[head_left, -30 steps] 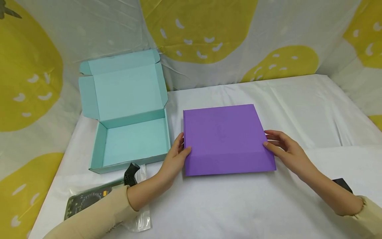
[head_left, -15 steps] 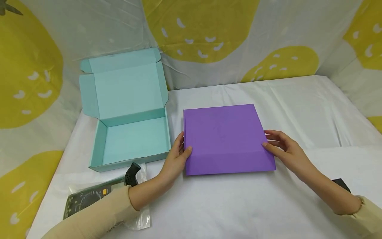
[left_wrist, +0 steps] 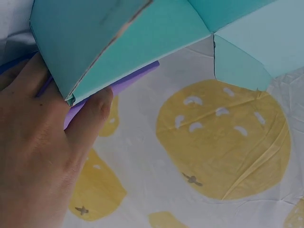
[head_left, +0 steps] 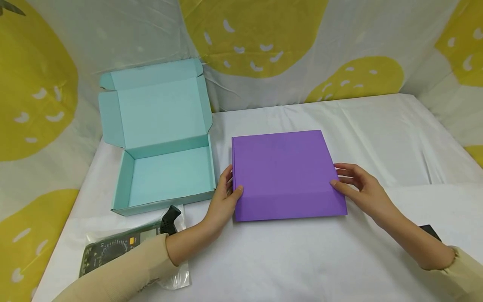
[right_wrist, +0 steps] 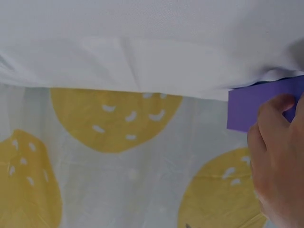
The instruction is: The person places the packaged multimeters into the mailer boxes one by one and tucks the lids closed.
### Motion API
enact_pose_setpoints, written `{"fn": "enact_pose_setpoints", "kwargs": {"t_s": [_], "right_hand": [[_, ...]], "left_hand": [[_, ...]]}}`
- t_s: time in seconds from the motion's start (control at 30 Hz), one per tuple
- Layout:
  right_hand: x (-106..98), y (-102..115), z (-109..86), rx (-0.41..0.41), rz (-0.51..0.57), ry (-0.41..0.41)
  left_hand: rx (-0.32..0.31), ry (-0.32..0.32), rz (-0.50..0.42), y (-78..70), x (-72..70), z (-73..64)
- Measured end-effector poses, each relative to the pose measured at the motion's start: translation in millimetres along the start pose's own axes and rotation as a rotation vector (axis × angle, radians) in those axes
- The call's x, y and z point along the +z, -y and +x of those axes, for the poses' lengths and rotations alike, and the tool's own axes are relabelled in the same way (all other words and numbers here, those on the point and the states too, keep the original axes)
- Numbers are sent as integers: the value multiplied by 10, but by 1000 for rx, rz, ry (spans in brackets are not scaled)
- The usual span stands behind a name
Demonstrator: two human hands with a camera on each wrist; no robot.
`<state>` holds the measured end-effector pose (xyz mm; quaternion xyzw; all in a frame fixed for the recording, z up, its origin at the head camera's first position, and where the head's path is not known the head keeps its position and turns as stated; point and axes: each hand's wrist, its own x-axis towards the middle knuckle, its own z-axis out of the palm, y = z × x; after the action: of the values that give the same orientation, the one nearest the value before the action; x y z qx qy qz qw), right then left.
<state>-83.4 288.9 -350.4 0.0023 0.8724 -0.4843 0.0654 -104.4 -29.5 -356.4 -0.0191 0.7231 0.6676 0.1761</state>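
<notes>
A closed purple cardboard box (head_left: 283, 167) lies in the middle of the white-covered table in the head view, its flat lid facing up. My left hand (head_left: 222, 205) grips its left side, with the thumb over the near left edge and the fingers along the side wall. On the opposite side my right hand (head_left: 360, 193) holds the right edge, thumb on top and fingers against the wall. In the right wrist view, the fingers of that hand meet the box's purple side (right_wrist: 242, 109). Part of the left hand's fingers is hidden behind the mint box in the left wrist view.
An open mint-green box (head_left: 173, 178) stands left of the purple one, lid raised. Near my left forearm lies a multimeter (head_left: 113, 249) in a clear plastic bag (head_left: 183, 277), beside a curved black piece (head_left: 170, 220). A black object (head_left: 430, 231) shows behind my right forearm.
</notes>
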Motion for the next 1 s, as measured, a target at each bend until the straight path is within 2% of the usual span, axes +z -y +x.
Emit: {"fn": "enact_pose_setpoints", "kwargs": {"t_s": [0.13, 0.33, 0.6, 0.7, 0.8, 1.0], "right_hand": [[-5, -19, -3, -1, 28, -6], [-7, -23, 6, -2, 33, -15], [10, -10, -9, 15, 30, -2], [16, -14, -14, 25, 28, -6], [26, -18, -24, 28, 11, -18], [39, -41, -138, 130, -34, 10]], "left_hand": [[0, -8, -7, 4, 16, 3], [35, -17, 4, 11, 40, 2], [138, 12, 57, 70, 13, 14], [149, 25, 53, 73, 8, 27], [147, 25, 47, 67, 6, 21], [104, 29, 27, 109, -1, -118]]}}
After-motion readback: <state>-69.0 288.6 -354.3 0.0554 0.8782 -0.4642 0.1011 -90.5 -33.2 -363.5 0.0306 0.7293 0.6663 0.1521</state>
